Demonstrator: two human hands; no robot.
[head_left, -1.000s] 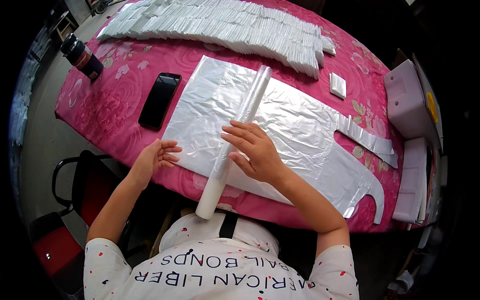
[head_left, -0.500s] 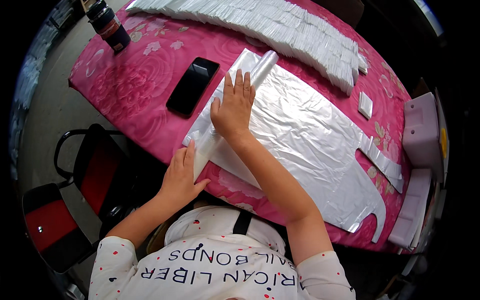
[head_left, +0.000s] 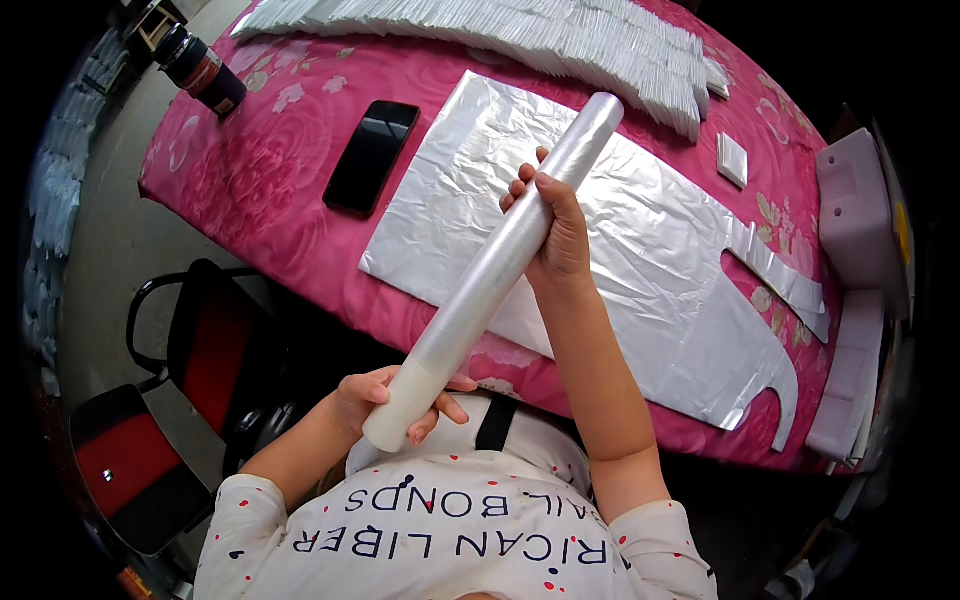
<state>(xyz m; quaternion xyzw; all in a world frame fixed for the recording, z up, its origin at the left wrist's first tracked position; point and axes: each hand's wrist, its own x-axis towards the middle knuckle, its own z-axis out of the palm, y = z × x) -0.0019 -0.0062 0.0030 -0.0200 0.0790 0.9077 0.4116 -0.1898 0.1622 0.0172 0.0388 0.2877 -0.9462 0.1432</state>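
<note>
A long roll of clear-white plastic film (head_left: 490, 280) slants across the front of me, lifted off the table. My right hand (head_left: 563, 238) is closed round its upper half, thumb on top. Near its lower end, my left hand (head_left: 358, 398) cradles the roll from beneath, with fingertips showing on the far side. Under the raised roll, a white plastic bag with two cut handles (head_left: 650, 270) lies spread flat, slightly creased, its handles pointing right.
A pink flowered tablecloth (head_left: 260, 190) covers the table. On it are a black phone (head_left: 371, 158), a dark bottle (head_left: 203, 70), a long row of folded white bags (head_left: 520, 45) and a small folded packet (head_left: 732, 160). Pale bins (head_left: 860, 210) stand right; a red-black chair (head_left: 130, 470) left.
The roll has risen from the bag and now tilts toward my body. My right hand went from lying flat on it to gripping it; my left moved under its lower end.
</note>
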